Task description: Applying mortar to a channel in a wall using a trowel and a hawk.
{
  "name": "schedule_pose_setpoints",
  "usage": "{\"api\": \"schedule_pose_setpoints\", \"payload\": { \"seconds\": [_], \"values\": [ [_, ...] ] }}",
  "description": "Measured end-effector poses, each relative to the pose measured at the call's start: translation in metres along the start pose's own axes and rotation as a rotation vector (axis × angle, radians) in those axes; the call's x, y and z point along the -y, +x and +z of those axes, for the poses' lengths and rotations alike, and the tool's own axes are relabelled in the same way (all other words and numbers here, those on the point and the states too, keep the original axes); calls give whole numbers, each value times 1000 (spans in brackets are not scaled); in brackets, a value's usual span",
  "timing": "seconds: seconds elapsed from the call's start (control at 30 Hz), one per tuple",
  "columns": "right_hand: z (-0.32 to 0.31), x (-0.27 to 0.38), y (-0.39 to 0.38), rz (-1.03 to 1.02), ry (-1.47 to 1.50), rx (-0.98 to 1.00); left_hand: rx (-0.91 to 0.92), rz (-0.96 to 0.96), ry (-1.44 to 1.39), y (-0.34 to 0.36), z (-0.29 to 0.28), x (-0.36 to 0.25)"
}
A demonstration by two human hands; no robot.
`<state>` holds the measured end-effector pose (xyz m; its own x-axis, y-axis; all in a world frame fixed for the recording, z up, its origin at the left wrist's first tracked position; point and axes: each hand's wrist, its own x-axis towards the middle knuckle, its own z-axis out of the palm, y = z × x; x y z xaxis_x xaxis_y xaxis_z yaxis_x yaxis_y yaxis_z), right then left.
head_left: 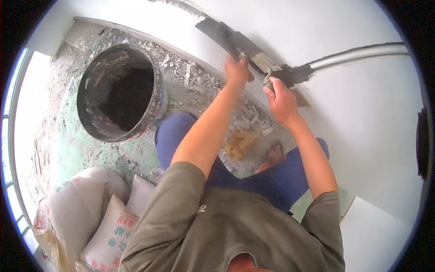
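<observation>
My left hand (238, 70) is closed round the handle of a flat tool whose dark, smeared blade (215, 34) reaches up along the white wall; motion blurs it. Beside it, my right hand (283, 102) grips a trowel (265, 61) by its curved neck and handle. That trowel's long blade is partly coated in dark mortar and lies close to the wall; I cannot tell whether it touches. Wet dark mortar (294, 75) covers part of a groove, and a white pipe (362, 55) runs on from it to the right.
A large bucket (156, 90) with dark mortar inside stands at the left. Rubble (190, 75) lies along the wall's foot. White printed sacks (79, 213) lean together at lower left. A yellowish scrap (240, 144) lies near my foot, and a white panel (376, 235) is at lower right.
</observation>
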<state>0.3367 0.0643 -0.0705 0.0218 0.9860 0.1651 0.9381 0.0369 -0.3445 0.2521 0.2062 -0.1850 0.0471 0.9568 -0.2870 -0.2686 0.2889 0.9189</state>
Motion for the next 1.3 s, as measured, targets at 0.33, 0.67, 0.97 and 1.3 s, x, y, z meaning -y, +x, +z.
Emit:
{"api": "schedule_pose_setpoints", "payload": {
  "seconds": [0.33, 0.67, 0.97, 1.3],
  "values": [
    [10, 2, 14, 107, -152, -56, 29, -53, 0, -22, 2, -33],
    [22, 38, 30, -5, -11, -57, -18, 133, 135, -4, -2, -10],
    [37, 17, 29, 59, -131, -145, -23, 89, 67, -11, -5, -12],
    [17, 20, 48, -15, -154, -185, -11, -101, 61, -39, -2, -49]
  ]
}}
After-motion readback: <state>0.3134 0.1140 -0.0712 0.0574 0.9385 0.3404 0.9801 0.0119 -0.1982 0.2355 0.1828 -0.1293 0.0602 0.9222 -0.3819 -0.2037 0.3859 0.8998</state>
